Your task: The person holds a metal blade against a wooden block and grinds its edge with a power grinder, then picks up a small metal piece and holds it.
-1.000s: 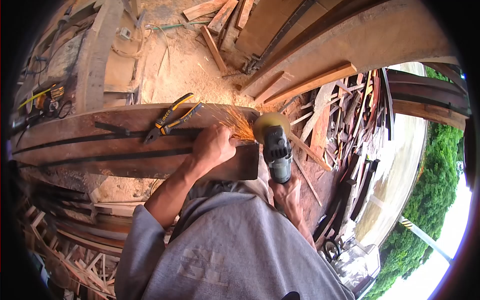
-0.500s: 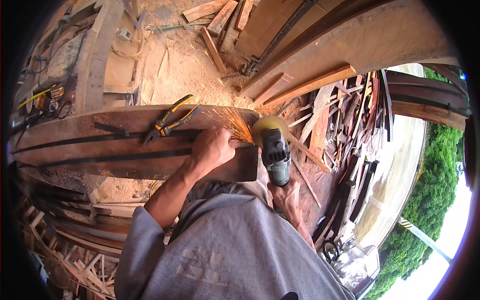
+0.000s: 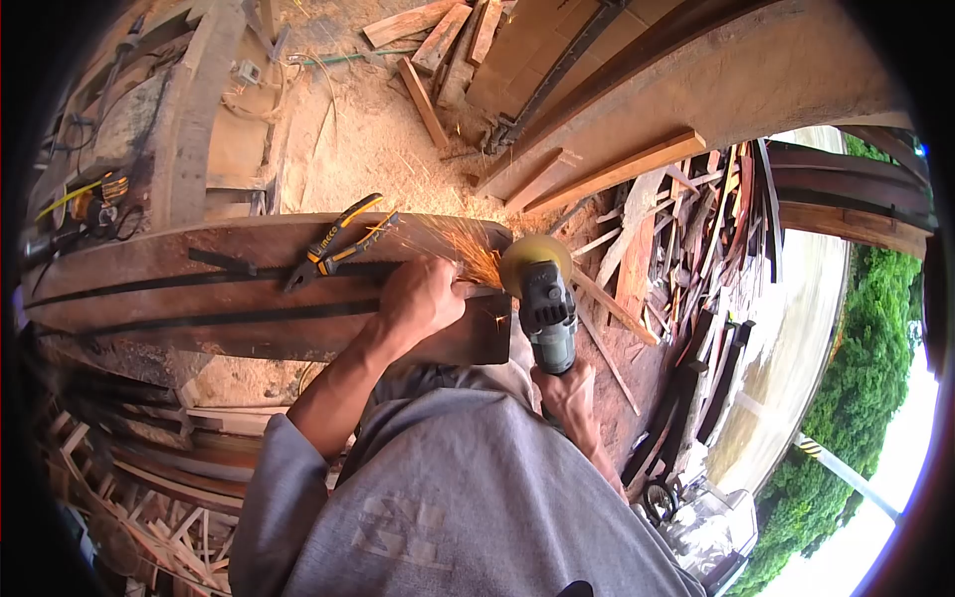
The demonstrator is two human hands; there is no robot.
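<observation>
My right hand (image 3: 567,388) is wrapped round the body of an angle grinder (image 3: 552,313), its yellowish disc (image 3: 535,264) upright at the right end of a thick wooden plank (image 3: 438,343). Orange sparks (image 3: 477,254) spray from the disc up and left. My left hand (image 3: 426,298) is closed on a thin metal strip at the plank's end; my fingers hide most of the held part. Long dark strips (image 3: 239,320) lie along the plank to the left. Yellow-and-black pliers (image 3: 333,244) rest on it just beyond my left hand, beside a short dark flat piece (image 3: 221,261).
A yellow-and-black power tool (image 3: 99,207) sits at the far left. Sawdust (image 3: 373,129) covers the ground ahead, with wood offcuts (image 3: 423,99). A large wooden slab (image 3: 696,95) stands at upper right, and scrap wood (image 3: 686,239) is piled to the right.
Hands, grinder and pliers stay almost in place, the view shifting only slightly. The sparks spread in a somewhat different, wider pattern.
</observation>
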